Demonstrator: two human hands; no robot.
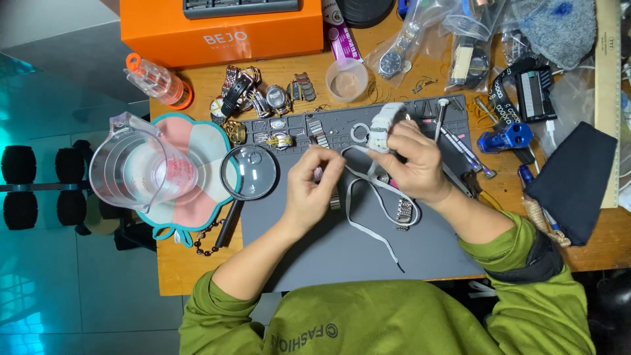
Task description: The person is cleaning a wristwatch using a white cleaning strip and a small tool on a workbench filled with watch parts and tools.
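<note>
My right hand (415, 164) grips a white watch (383, 125) and holds it upright above the grey work mat (342, 250). A long white strap (368, 210) trails from the watch down across the mat. My left hand (314, 187) is pinched shut on a small pinkish part, its fingertips close to the strap near the watch. A short metal bracelet piece (404, 212) lies on the mat just below my right hand.
A magnifying glass (248, 172) lies at the mat's left edge beside a clear measuring jug (141, 167) on a flower-shaped mat. Several watches (253, 98), an orange box (223, 29), bagged parts, screwdrivers (460, 148), a blue tool (505, 137) and a dark cloth (573, 181) crowd the wooden table.
</note>
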